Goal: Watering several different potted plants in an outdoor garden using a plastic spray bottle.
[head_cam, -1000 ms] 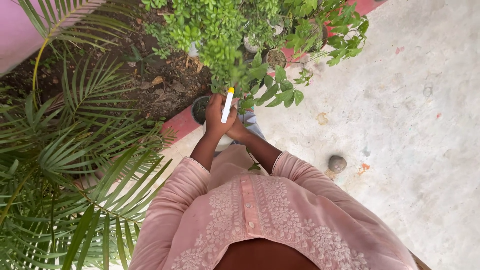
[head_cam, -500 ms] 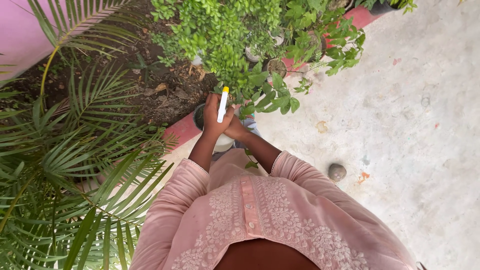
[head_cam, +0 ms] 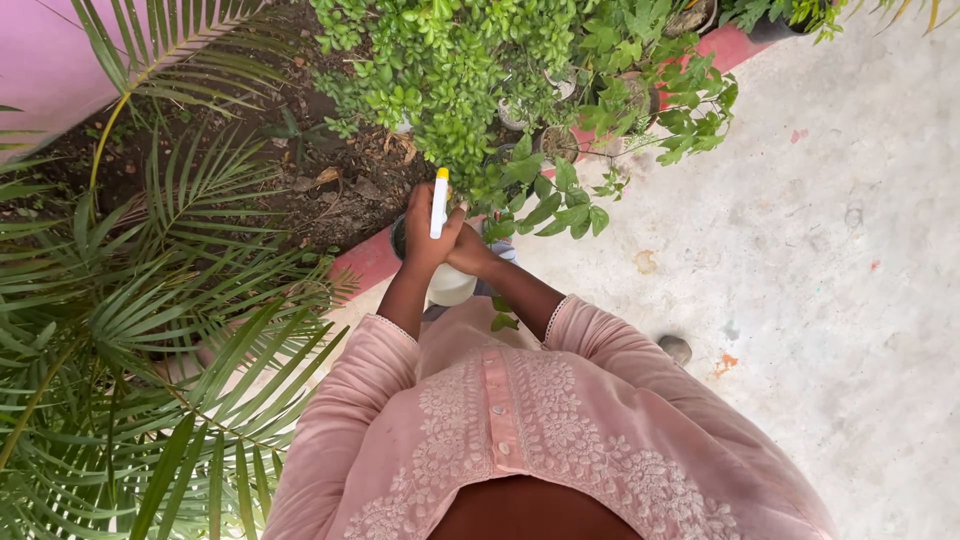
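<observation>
- Left hand [head_cam: 424, 232] is wrapped around a white spray bottle [head_cam: 440, 225], its yellow-tipped nozzle toward the bush [head_cam: 440, 70] just ahead.
- Right hand [head_cam: 470, 252] touches the left; its grip is hidden.
- Red curb [head_cam: 365, 262] lies below, bare concrete floor [head_cam: 800, 220] to the right.

The person is wearing a pale pink tunic [head_cam: 520, 440] with white floral embroidery flanking its buttoned placket [head_cam: 497, 405], sleeves lace-edged.

Below me, pale concrete floor [head_cam: 800, 250] with small orange stains, a round stone [head_cam: 676, 348] on it. Red-painted kerb [head_cam: 368, 262] edges a bed of dark soil [head_cam: 330, 185]. Palm fronds [head_cam: 150, 330] on my left, pink wall [head_cam: 40, 70] top left. Soft daylight.
</observation>
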